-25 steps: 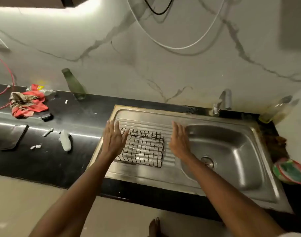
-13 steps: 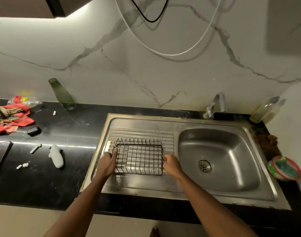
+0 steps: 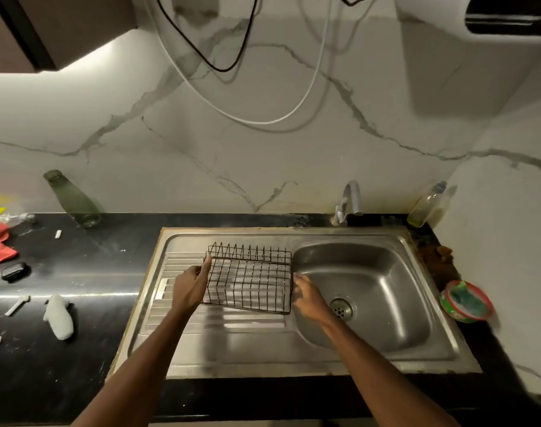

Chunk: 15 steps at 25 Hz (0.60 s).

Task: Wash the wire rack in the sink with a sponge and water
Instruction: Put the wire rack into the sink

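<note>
The wire rack (image 3: 250, 280) is over the ribbed drainboard of the steel sink (image 3: 220, 343), its right edge at the basin. The left hand (image 3: 191, 286) grips its left side, thumb on the top wire. The right hand (image 3: 306, 298) is at the right edge; it is blurred, so I cannot tell if its fingers hold it. A green sponge (image 3: 466, 298) lies in a dish on the counter (image 3: 78, 349), at right.

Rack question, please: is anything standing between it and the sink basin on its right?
Nothing visible does. The rack, held by the left hand and right hand, sits right beside the bare basin.
</note>
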Available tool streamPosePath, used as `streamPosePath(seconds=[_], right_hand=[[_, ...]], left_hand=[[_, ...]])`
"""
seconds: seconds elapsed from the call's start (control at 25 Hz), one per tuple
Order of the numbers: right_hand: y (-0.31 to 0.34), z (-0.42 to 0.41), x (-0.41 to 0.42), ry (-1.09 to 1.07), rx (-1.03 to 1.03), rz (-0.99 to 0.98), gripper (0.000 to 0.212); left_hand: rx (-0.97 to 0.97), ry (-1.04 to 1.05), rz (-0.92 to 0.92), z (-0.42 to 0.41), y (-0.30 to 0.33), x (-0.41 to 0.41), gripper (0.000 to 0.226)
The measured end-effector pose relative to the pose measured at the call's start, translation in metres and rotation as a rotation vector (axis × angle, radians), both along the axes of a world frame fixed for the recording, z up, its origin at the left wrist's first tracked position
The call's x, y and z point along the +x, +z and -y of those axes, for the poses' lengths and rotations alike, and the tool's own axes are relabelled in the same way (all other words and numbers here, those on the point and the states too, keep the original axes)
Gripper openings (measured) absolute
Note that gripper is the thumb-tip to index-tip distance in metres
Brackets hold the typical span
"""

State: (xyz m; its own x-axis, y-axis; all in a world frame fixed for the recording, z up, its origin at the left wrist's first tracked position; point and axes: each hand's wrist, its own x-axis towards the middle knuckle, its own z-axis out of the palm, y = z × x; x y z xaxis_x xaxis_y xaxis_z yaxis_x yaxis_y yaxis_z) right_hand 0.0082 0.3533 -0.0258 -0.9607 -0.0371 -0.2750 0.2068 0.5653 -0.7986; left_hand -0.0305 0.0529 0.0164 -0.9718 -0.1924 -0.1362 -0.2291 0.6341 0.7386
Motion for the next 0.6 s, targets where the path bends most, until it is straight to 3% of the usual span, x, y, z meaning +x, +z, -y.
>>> streamPosePath(seconds=[0.16, 0.28, 0.44, 0.52, 0.6], right_hand=[[0.010, -0.067, -0.006, -0.112, -0.138, -0.025, 0.074], [0.012, -0.129, -0.006, -0.159, -0.197, 0.016, 0.070], [0.000, -0.211, -0.006, -0.240, -0.210, -0.011, 0.033], [-0.004, -0.238, -0.004, -0.295, -0.185, -0.004, 0.016], [-0.016, -0.261, -0.002, -0.356, -0.175, -0.004, 0.020]], left_hand=[[0.020, -0.069, 0.037, -0.062, 0.017, -0.031, 0.088], [0.052, -0.074, 0.062, -0.114, 0.027, -0.042, 0.076], [0.202, -0.074, 0.087, -0.180, 0.024, -0.061, 0.091], [0.296, -0.054, 0.116, -0.210, 0.021, -0.063, 0.080], [0.423, -0.077, 0.153, -0.241, 0.015, -0.058, 0.054]])
